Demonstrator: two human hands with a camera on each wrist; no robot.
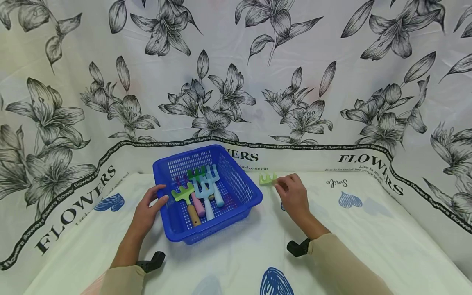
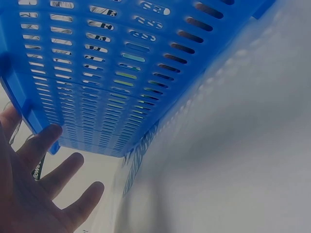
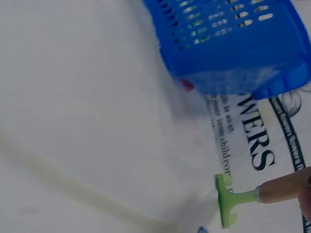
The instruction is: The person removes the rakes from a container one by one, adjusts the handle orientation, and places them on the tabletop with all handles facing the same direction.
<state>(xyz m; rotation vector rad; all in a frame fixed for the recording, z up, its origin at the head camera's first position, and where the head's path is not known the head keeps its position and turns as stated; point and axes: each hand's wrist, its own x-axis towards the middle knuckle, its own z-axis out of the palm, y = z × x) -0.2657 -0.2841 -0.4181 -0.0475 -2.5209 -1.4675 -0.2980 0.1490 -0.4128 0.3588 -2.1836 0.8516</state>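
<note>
White cloth (image 1: 228,262), left fingers (image 2: 63,174) apart at blue basket (image 1: 237,178), right fingers (image 1: 287,181) around green rake (image 3: 244,197)

A blue basket (image 1: 221,221) carries green and light-blue forks (image 1: 205,194); the left hand (image 1: 148,209) touches its left rim, and to the right, over white cloth (image 1: 236,262), the right hand (image 1: 293,194) pinches a light-green fork (image 1: 268,181).

Cloth (image 1: 236,262) reads "FLOWERS" (image 1: 371,162) (also "Smile" (image 1: 336,183)).

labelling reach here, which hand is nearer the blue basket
Left: the left hand is at the left rim of the blue basket; the right hand is apart, beyond its right side.
</note>
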